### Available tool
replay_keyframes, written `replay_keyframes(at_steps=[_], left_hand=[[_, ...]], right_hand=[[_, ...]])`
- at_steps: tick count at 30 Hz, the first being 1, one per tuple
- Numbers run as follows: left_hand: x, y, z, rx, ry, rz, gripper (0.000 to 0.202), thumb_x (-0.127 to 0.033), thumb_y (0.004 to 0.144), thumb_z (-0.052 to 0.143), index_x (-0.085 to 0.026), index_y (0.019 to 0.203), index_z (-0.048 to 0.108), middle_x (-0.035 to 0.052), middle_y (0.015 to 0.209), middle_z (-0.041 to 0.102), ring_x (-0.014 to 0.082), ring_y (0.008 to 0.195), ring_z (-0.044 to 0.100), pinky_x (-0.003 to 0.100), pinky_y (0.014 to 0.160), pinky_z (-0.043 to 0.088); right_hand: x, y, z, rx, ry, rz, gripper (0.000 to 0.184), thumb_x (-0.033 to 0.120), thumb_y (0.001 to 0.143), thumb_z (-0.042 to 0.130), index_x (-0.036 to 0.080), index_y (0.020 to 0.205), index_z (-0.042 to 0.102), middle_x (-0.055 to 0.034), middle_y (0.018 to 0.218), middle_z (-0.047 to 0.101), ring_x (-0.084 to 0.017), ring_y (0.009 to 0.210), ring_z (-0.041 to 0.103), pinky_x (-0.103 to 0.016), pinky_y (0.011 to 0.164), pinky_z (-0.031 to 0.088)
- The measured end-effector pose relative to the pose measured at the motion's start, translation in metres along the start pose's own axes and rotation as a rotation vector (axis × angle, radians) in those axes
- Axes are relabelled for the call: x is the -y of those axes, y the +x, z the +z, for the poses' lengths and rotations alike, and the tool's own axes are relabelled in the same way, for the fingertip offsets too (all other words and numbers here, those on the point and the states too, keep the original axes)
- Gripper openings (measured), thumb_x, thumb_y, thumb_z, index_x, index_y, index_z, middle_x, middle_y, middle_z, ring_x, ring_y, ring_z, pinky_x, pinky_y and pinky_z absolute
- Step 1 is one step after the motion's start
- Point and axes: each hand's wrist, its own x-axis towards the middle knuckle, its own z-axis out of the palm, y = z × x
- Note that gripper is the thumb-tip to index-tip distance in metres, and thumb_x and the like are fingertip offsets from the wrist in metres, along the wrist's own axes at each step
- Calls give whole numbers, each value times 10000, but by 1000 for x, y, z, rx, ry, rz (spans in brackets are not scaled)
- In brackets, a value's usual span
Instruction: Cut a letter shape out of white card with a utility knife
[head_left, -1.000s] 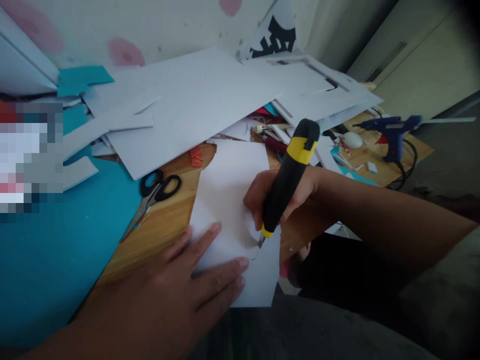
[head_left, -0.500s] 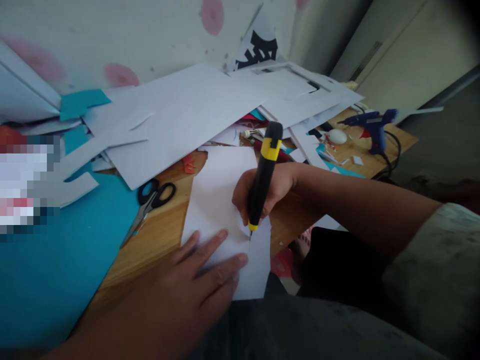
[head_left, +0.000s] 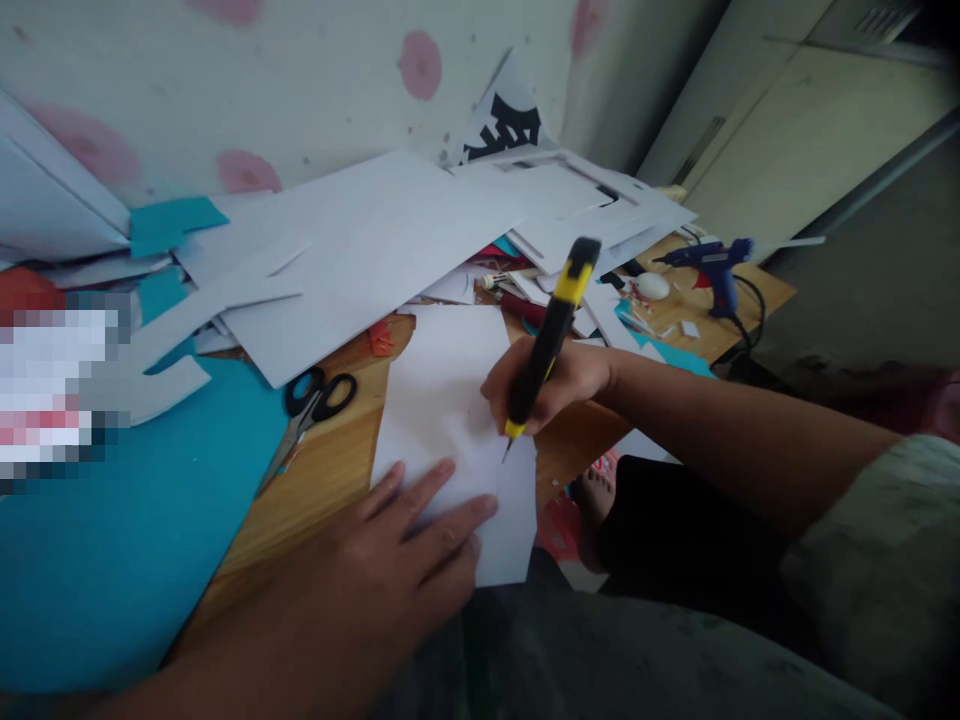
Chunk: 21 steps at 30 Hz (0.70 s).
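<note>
White sheet (head_left: 435, 375): lying on wooden counter (head_left: 322, 465), nr end pointing twd person; prob. sitting this close so both hands are working w/o stretching.
L hand (head_left: 409, 545): resting palm-down on sheet's L side, fingers spreading, grasping nothing; seemingly pressing to stop sheet sliding or turning.
R hand (head_left: 551, 385): grasping craft knife (head_left: 551, 330) pen-style over sheet's R side; low grip nr blade end is prob. giving finer control.
Knife tip: pointing down at sheet's R half; can't tell if it's touching or hovering just above.
L fingers vs tip: lying nr each other on sheet, prob. so it's being braced close to the working spot; looking a bit risky if blade is slipping.
Scissors (head_left: 304, 410): lying L of sheet, apart from it, handles pointing away from person; nobody holding them.
Blue sheet (head_left: 135, 540): spreading farther L of white sheet, past scissors.
White boards (head_left: 360, 245): overlapping in a pile beyond sheet, seemingly sitting back there to give it room.
Glue gun (head_left: 716, 268): resting well R of sheet & farther back, cord trailing; prob. sitting clear of knife arm.
</note>
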Motion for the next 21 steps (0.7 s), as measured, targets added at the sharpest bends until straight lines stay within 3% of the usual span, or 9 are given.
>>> replay_keyframes(at_steps=[4,7,12,15,21], left_hand=[[-5,-1,2,-16,5,-27,325,-189,888,452,-289,1155,608,-19,1405,488,313,1279,444,516,1004,401],[-8,0,2,-3,3,-47,407,-160,904,393,-294,1259,542,-17,1402,490,311,1260,465,524,991,412],[-12,1,5,39,5,-83,522,-103,867,390,-290,1350,456,-8,1434,446,324,1293,422,550,1007,390],[-12,1,7,47,35,-65,570,-76,836,407,-275,1370,431,7,1454,416,346,1307,396,579,1006,381],[-10,2,3,35,57,-14,603,-15,772,384,-230,1325,487,28,1416,466,350,1262,455,561,947,448]], right_hand=[[-1,-30,36,-541,32,-89,215,244,690,705,172,889,669,46,632,604,-79,515,539,-185,472,427],[-10,-44,69,-749,-46,-65,188,255,733,686,188,905,649,31,676,613,-88,546,562,-198,486,447],[-28,-50,100,-893,-133,-42,181,305,793,644,209,947,640,-6,762,644,-134,661,634,-273,612,524],[-35,-49,102,-937,-203,-52,192,309,791,649,214,958,643,-30,856,657,-148,740,643,-290,653,537],[-40,-49,99,-889,-314,-38,204,309,806,649,229,994,639,-34,937,671,-163,872,642,-302,753,542]])
